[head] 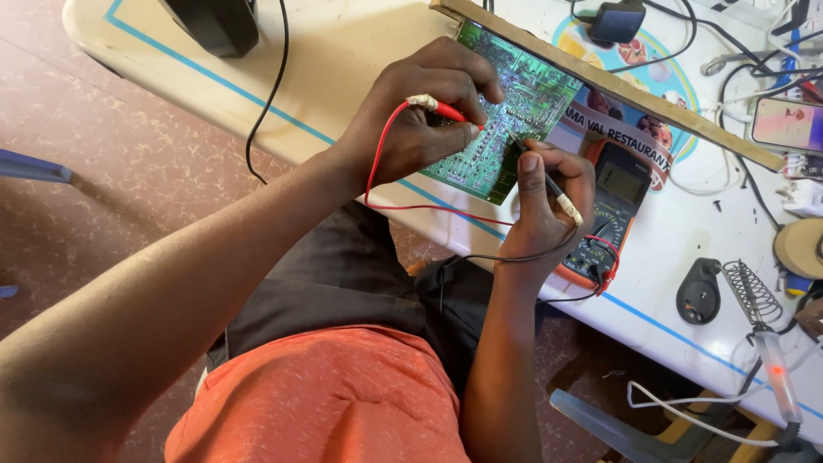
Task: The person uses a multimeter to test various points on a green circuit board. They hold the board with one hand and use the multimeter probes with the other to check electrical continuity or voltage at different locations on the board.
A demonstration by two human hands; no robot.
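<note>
The left hand pinches the red probe in closed fingers, tip pressed to the green circuit board lying tilted on the desk; the right hand grips the black probe likewise, beside the orange multimeter, its screen facing up for reading.

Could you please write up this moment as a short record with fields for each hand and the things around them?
Left hand: left hand holds the red probe against the green circuit board.
Right hand: right hand holds the black probe, tip on the same board.
Meter: orange multimeter lies beside the right hand, leads plugged in.
Surface: white table with blue line.
Nearby: soldering iron beside its coil stand; phone at the far right.
</note>
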